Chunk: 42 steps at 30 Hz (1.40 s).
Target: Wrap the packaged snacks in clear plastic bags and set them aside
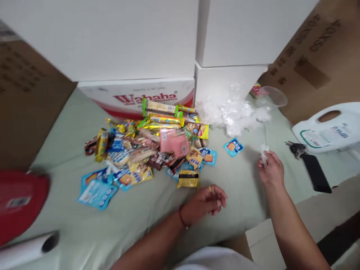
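My right hand (271, 168) pinches a small clear plastic bag (264, 154) at the right of the green cloth. My left hand (209, 200), with a ring and a red wrist cord, hovers over the cloth with its fingers loosely curled and apart, holding nothing. Left of it lies a heap of wrapped snacks, among them a pink packet (176, 143), a gold packet (188, 179) and a light blue packet (98, 194). One small blue packet (233, 147) lies apart from the heap, between it and my right hand. Behind that packet is a pile of clear plastic bags (233, 112).
A white and red box (135, 95) stands behind the snacks. At the right are a white jug (329, 127), keys (296, 149) and a black phone (316, 172). A red object (22, 202) and a white roll (25, 251) lie at the left. Cardboard (317, 67) flanks the cloth.
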Tool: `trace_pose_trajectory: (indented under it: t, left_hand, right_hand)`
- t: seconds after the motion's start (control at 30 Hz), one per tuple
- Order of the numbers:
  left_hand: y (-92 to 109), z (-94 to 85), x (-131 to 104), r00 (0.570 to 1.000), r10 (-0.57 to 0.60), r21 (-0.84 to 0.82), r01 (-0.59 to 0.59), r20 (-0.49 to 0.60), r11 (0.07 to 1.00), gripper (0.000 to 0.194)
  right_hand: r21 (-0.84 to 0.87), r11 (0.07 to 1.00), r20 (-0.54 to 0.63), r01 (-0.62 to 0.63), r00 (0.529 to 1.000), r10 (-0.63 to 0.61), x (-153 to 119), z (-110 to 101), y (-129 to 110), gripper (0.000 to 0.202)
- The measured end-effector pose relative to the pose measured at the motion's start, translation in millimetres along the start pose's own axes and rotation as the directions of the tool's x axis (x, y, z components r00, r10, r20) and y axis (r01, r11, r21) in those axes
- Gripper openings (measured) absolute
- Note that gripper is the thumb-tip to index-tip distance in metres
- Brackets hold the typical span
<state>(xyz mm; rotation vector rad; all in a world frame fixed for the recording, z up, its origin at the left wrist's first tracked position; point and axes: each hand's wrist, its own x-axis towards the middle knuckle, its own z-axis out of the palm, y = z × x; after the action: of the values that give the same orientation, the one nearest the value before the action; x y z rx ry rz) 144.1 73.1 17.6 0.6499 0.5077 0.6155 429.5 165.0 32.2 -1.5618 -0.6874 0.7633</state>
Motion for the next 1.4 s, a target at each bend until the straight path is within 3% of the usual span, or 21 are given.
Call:
trace_pose_trajectory:
  t: [0.07,0.13,0.2,0.23,0.27,0.33,0.4,0.47,0.5,0.53,0.63,0.73,0.83,0.97,1.03,1.1,1.17,1.2,1.27,1.33,1.4]
  left_hand:
    - [9,0.0,-4,0.992,0.104,0.032,-0.102,-0.067,0.994,0.042]
    - [19,-3.0,-11,0.968,0.219,0.112,-0.206,-0.119,0.972,0.037]
    - [31,-11.0,-20,0.917,0.369,0.329,-0.304,-0.154,0.894,0.03]
    - [37,-17.3,-25,0.884,0.445,0.482,-0.33,-0.144,0.811,0.026]
    - [42,-24.9,-30,0.854,0.506,0.628,-0.332,-0.116,0.704,0.023]
    - [52,-42.1,-38,0.806,0.587,0.817,-0.293,-0.067,0.496,0.02]
    - [58,-57.9,-44,0.729,0.677,0.86,-0.279,-0.101,0.428,0.02]
    - [60,-67.2,-49,0.625,0.75,0.784,-0.347,-0.215,0.515,0.021]
    - [60,-68.7,-50,0.607,0.743,0.706,-0.395,-0.281,0.589,0.022]
    - [59,-68.2,-52,0.621,0.707,0.606,-0.432,-0.337,0.668,0.024]
    - [54,-58.5,-54,0.736,0.536,0.342,-0.42,-0.413,0.84,0.036]
    - [47,-48.5,-56,0.793,0.434,0.259,-0.352,-0.427,0.899,0.047]
    - [43,-47.9,-57,0.812,0.365,0.248,-0.278,-0.455,0.928,0.044]
    - [47,-56.6,-56,0.756,0.338,0.22,-0.257,-0.561,0.941,0.043]
    - [51,-60.1,-55,0.716,0.335,0.179,-0.287,-0.612,0.941,0.046]
    - [55,-62.0,-54,0.666,0.337,0.136,-0.335,-0.665,0.932,0.05]
    - [57,-63.0,-53,0.619,0.344,0.12,-0.375,-0.706,0.919,0.053]
    - [58,-63.3,-52,0.603,0.352,0.125,-0.385,-0.716,0.914,0.053]
    - [56,-64.0,-51,0.594,0.373,0.158,-0.383,-0.713,0.91,0.052]
    - [54,-64.6,-51,0.598,0.393,0.192,-0.372,-0.698,0.908,0.051]
    - [52,-65.0,-51,0.608,0.401,0.205,-0.368,-0.685,0.907,0.051]
  right_hand:
    - [0.159,0.983,0.171,-0.089,0.983,0.061,-40,27,-7,0.044]
    - [0.194,0.97,0.359,-0.145,0.931,0.067,-74,57,-16,0.039]
    - [0.168,0.972,0.526,-0.165,0.849,0.053,-102,86,-24,0.034]
    - [0.151,0.975,0.588,-0.163,0.808,0.044,-114,98,-26,0.033]
    - [0.139,0.978,0.628,-0.155,0.777,0.033,-123,108,-27,0.032]
    - [0.145,0.98,0.643,-0.135,0.766,0.011,-136,125,-23,0.034]
    - [0.169,0.979,0.602,-0.116,0.798,-0.009,-144,134,-13,0.034]
    - [0.178,0.98,0.554,-0.092,0.832,-0.023,-148,138,-1,0.031]
    - [0.172,0.982,0.537,-0.079,0.843,-0.026,-149,138,5,0.029]
    - [0.164,0.984,0.53,-0.072,0.848,-0.027,-150,136,10,0.027]
    - [0.144,0.986,0.563,-0.079,0.826,-0.016,-155,130,18,0.024]
    - [0.097,0.995,0.64,-0.009,0.766,-0.055,-158,127,17,0.021]
    - [0.06,0.997,0.699,0.044,0.712,-0.074,-159,129,14,0.022]
    - [0.099,0.97,0.727,-0.22,0.682,0.08,-152,131,12,0.032]
    - [0.119,0.947,0.712,-0.299,0.691,0.128,-147,129,10,0.032]
    - [0.133,0.97,0.658,-0.203,0.75,0.067,-146,126,8,0.027]
    - [0.132,0.989,0.615,0.067,0.777,-0.135,-147,122,6,0.019]
    - [0.123,0.966,0.627,0.229,0.737,-0.254,-149,121,5,0.017]
    - [0.122,0.858,0.703,0.499,0.567,-0.43,-155,121,7,0.023]
    - [0.138,0.753,0.769,0.643,0.409,-0.491,-161,123,11,0.022]
    - [0.138,0.728,0.79,0.672,0.368,-0.49,-165,126,14,0.014]
